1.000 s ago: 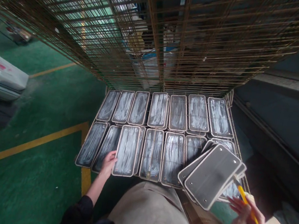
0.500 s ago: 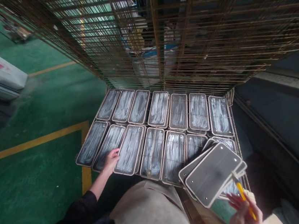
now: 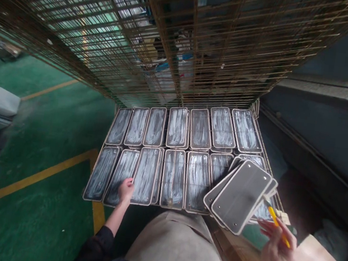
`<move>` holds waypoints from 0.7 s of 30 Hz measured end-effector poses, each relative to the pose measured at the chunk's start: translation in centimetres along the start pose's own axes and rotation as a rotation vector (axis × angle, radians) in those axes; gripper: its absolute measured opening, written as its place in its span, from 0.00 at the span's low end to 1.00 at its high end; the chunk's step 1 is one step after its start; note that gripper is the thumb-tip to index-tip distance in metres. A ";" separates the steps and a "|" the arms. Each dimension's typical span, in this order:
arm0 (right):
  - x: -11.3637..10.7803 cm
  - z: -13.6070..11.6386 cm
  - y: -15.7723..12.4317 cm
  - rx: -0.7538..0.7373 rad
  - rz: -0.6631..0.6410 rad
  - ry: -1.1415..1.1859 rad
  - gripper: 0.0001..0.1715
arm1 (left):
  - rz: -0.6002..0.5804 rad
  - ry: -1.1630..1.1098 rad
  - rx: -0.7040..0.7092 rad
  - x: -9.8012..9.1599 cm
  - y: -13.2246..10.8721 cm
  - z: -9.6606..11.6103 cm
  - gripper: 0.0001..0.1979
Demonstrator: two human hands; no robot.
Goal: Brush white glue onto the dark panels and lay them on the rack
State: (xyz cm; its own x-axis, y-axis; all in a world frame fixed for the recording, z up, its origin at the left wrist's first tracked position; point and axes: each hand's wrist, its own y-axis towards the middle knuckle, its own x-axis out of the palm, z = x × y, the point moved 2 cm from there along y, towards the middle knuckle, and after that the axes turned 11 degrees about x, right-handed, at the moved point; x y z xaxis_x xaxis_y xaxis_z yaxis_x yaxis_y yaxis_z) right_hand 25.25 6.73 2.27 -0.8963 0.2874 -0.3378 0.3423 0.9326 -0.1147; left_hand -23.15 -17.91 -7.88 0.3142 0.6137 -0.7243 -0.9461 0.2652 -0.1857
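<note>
My left hand [image 3: 126, 191] is closed at the left edge of a grey rectangular plate [image 3: 145, 177] streaked with white coating, in the front row. Its fingertips are partly hidden, but they seem to pinch the rim. To its left, another white-streaked plate [image 3: 123, 171] lies partly under the hand. My right hand [image 3: 278, 247] grips a brush [image 3: 275, 219] by its yellow handle, bristles toward the rack. Just left of the brush, a fanned stack of bare grey plates [image 3: 241, 196] with light rims and small corner studs lies tilted over the coated ones.
Two rows of coated plates [image 3: 179, 127] cover the wire shelf, with a tall wire rack [image 3: 182, 63] rising behind. A cardboard box [image 3: 232, 252] stands below at the right. Yellow lines [image 3: 38, 177] mark the green floor; a dark wall [image 3: 320, 123] is at the right.
The view has shifted slightly, so the rack sits further left. My left hand's fingers have curled in, and the plate beside them has slid a little left over the one underneath. The brush stays in my right hand.
</note>
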 end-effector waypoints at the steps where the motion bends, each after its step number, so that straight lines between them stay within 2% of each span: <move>1: -0.1 -0.3 -0.1 0.001 0.001 0.001 0.27 | 0.003 0.038 0.022 -0.2 -0.1 0.1 0.15; 5: -1.1 -1.0 -0.5 0.020 0.024 -0.012 0.28 | 0.049 0.188 0.200 -0.7 -1.3 1.2 0.11; 8: -2.3 -0.8 -0.6 0.062 0.056 -0.026 0.28 | -0.021 0.111 0.349 0.5 -2.7 3.4 0.09; 11: -3.6 -0.2 -1.0 0.112 0.080 0.041 0.27 | -0.253 -0.032 0.422 4.2 -5.2 7.1 0.11; 12: -4.0 0.0 -1.2 0.128 0.089 0.068 0.26 | -0.367 -0.078 0.429 5.8 -6.5 8.5 0.13; 15: -5.2 0.2 -2.0 0.176 0.103 0.114 0.25 | -0.804 -0.181 0.452 11.1 -11.3 13.0 0.16; 17: -6.1 0.2 -2.6 0.191 0.113 0.118 0.24 | -1.021 -0.165 0.522 13.9 -14.7 15.7 0.16; 19: -7.1 0.4 -3.3 0.189 0.129 0.114 0.24 | -1.083 -0.107 0.637 15.9 -17.3 18.0 0.14; 21: -8.3 0.9 -4.1 0.182 0.149 0.112 0.24 | -1.063 -0.006 0.749 17.3 -19.2 19.7 0.14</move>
State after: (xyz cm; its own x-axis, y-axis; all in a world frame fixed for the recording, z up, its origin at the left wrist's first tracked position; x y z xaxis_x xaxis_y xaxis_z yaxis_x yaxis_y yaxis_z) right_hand 31.54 0.32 4.73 -0.8545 0.4503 -0.2590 0.5086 0.8266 -0.2408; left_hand 1.94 2.26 -3.75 0.8808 -0.1494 -0.4493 0.0373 0.9679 -0.2487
